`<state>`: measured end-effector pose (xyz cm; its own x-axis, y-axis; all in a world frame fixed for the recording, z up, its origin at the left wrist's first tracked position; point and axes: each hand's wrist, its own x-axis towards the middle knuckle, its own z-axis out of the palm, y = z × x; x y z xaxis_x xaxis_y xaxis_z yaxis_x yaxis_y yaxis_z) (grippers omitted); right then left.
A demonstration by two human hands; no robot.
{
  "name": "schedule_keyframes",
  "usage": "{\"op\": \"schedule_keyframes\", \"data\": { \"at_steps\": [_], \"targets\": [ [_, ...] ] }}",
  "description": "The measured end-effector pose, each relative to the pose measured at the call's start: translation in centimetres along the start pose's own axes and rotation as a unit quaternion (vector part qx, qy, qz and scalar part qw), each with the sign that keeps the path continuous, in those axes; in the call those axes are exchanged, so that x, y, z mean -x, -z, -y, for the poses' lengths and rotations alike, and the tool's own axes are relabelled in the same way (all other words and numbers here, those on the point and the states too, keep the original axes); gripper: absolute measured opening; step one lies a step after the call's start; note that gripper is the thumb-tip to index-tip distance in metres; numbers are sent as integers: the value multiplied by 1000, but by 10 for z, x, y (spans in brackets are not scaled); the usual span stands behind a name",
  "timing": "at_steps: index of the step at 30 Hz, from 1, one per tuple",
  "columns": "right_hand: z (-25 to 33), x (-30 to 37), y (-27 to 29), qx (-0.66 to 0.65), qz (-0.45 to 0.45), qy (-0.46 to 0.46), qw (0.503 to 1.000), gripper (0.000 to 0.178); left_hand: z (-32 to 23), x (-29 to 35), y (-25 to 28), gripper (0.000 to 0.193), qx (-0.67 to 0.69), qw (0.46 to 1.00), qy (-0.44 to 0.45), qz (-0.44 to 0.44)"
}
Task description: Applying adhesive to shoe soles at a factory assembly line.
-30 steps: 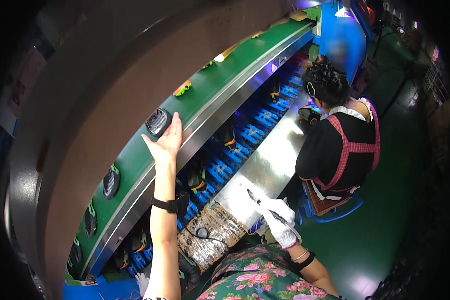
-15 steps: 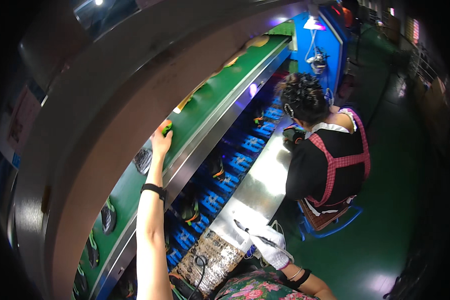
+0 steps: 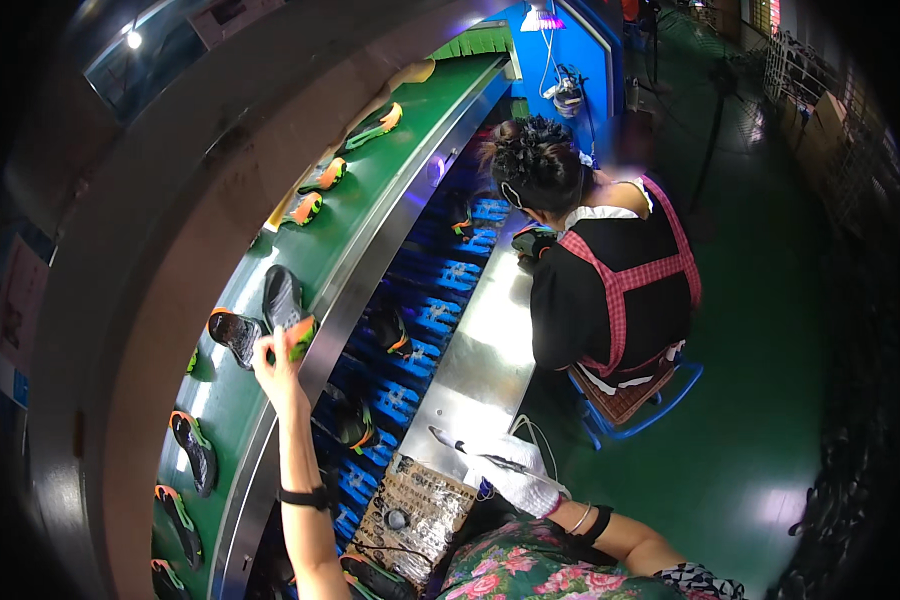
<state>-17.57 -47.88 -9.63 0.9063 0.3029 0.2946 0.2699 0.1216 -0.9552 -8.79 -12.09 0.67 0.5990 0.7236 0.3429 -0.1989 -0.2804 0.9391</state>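
My left hand, bare with a black wristband, pinches the orange-and-green end of a black shoe sole. That sole is over the green conveyor belt, its dark inner face showing. Right beside it lies another black sole with orange trim. My right hand wears a white knitted glove, low at the centre. Its fingers close around a slim, brush-like tool with a dark tip pointing left. The tool's exact kind is unclear.
More soles lie along the belt. A lower rack with blue slats carries dark shoe parts. A person sits ahead at a metal ledge. The curved machine housing hangs over the belt's left side.
My left hand has come back toward me along the belt, and the sole is now plainly seen in its fingers. The view has shifted. My right hand keeps its tool.
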Motion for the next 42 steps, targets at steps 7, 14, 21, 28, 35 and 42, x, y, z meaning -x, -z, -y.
{"op": "schedule_keyframes", "data": {
  "at_steps": [7, 14, 21, 28, 35, 42],
  "targets": [
    [-9, 4, -6, -158, 12, -133, 978, 20, -21, 86, 51, 49, 335, 924, 171, 63],
    [-18, 13, -16, -173, 22, -161, 971, 26, 21, 153, 90, 59, 449, 843, 245, 166],
    [4, -9, -17, -243, 75, -208, 945, 14, 9, 232, 144, 49, 353, 892, 250, 128],
    [55, -23, -46, 161, 178, 169, 956, 21, 20, 295, 141, 66, 331, 819, 446, 146],
    [73, -15, -89, -191, 209, -230, 931, 24, 24, 313, 135, 71, 363, 805, 440, 161],
    [81, -14, -102, -142, 219, -161, 952, 21, 24, 316, 128, 95, 729, 564, 367, 127]
  ]
}}
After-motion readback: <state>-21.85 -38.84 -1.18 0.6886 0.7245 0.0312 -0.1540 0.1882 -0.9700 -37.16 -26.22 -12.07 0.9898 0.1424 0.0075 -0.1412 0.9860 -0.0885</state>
